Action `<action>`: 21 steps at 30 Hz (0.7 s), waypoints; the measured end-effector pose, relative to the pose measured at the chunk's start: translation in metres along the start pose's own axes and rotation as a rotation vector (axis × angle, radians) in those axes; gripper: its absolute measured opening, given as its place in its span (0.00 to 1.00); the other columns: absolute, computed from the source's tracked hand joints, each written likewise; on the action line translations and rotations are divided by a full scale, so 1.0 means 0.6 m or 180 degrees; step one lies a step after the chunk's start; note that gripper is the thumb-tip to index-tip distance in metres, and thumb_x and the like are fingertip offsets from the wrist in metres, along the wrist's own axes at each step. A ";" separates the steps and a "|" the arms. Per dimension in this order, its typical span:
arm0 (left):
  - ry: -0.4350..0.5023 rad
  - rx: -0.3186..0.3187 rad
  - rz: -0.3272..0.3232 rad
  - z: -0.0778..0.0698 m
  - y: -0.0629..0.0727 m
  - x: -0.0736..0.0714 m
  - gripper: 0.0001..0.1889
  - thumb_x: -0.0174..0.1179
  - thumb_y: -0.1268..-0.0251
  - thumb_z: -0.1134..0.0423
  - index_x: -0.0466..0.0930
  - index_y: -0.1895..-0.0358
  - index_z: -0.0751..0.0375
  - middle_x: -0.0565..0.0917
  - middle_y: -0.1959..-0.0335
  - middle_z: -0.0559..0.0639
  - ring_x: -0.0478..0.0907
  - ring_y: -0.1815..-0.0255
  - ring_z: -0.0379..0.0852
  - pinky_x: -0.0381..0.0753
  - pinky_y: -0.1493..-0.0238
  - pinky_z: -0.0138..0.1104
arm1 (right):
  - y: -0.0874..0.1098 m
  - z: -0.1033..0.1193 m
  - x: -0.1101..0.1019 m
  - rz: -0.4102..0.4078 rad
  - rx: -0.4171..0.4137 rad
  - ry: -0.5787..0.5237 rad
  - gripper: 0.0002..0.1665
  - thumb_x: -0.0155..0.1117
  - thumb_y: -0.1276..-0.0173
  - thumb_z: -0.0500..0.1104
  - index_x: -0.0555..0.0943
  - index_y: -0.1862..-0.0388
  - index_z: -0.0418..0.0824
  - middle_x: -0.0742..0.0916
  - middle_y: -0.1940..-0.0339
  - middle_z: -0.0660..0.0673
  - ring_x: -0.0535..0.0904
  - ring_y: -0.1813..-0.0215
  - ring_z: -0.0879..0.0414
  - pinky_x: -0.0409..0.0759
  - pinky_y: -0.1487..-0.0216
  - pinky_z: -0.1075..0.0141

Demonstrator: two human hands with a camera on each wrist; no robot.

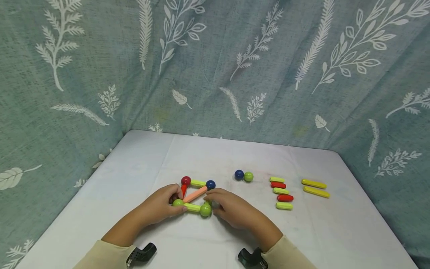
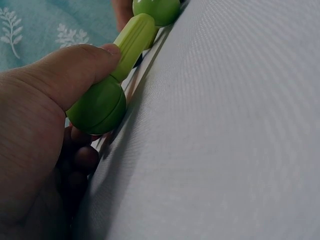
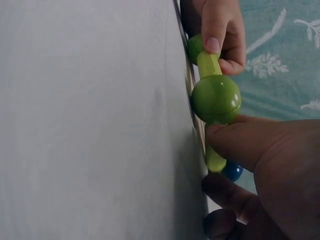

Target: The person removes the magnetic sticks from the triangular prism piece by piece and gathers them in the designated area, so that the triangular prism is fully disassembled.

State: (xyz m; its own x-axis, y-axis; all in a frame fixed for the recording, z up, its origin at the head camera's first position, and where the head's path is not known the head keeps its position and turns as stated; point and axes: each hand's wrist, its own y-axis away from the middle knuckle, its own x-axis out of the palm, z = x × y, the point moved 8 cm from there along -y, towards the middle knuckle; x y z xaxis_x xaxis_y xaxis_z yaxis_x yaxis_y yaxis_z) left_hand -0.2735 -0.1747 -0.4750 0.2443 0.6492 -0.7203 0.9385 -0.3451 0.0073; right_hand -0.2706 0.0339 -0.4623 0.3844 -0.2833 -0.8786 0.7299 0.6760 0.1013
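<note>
A flat frame of magnetic balls and rods lies on the table. My left hand (image 1: 164, 203) grips its near-left green ball (image 2: 97, 107), with the thumb reaching onto the front yellow-green rod (image 1: 192, 207). That rod runs to the near-right green ball (image 1: 205, 210). Behind this ball my right hand (image 1: 233, 209) pinches another yellow-green rod (image 3: 215, 160) that points toward the blue ball (image 1: 210, 184). A peach rod (image 1: 195, 194) crosses the frame diagonally. At the far left sits a red ball (image 1: 186, 181) with a red rod (image 1: 184, 190); the back yellow-green rod (image 1: 198, 183) links it to the blue ball.
A loose blue ball (image 1: 239, 175) and green ball (image 1: 248, 176) lie together behind the right hand. Farther right is a column of short yellow-green and red rods (image 1: 285, 198), then two longer yellow rods (image 1: 316, 192). Patterned cloth (image 1: 215, 67) hangs around the white table (image 1: 188, 243).
</note>
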 end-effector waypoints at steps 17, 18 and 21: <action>-0.0049 -0.0080 0.0020 0.004 -0.004 0.003 0.20 0.78 0.40 0.49 0.74 0.58 0.47 0.76 0.64 0.44 0.73 0.62 0.43 0.75 0.63 0.33 | 0.010 -0.023 -0.010 -0.0351 0.0311 -0.0365 0.11 0.73 0.29 0.50 0.88 0.49 0.57 0.84 0.50 0.61 0.77 0.52 0.65 0.79 0.43 0.60; -0.0053 -0.0095 0.0016 0.005 -0.003 0.003 0.20 0.78 0.41 0.49 0.74 0.58 0.47 0.76 0.64 0.44 0.73 0.62 0.43 0.75 0.63 0.33 | 0.011 -0.023 -0.010 -0.0364 0.0303 -0.0386 0.11 0.73 0.29 0.50 0.89 0.49 0.57 0.84 0.51 0.61 0.77 0.53 0.65 0.78 0.44 0.61; -0.0044 -0.0121 0.0004 0.006 -0.003 0.003 0.20 0.78 0.41 0.49 0.74 0.58 0.47 0.76 0.64 0.44 0.73 0.62 0.43 0.75 0.63 0.33 | 0.012 -0.024 -0.010 -0.0380 0.0331 -0.0454 0.09 0.73 0.29 0.50 0.89 0.51 0.57 0.84 0.53 0.62 0.78 0.53 0.65 0.79 0.45 0.61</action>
State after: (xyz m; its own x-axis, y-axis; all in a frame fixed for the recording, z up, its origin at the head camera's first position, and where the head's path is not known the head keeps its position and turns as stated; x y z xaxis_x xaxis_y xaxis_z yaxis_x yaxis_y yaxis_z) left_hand -0.2757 -0.1753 -0.4790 0.2424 0.6392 -0.7298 0.9469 -0.3198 0.0344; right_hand -0.2757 0.0504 -0.4628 0.3623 -0.4556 -0.8131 0.8267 0.5600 0.0546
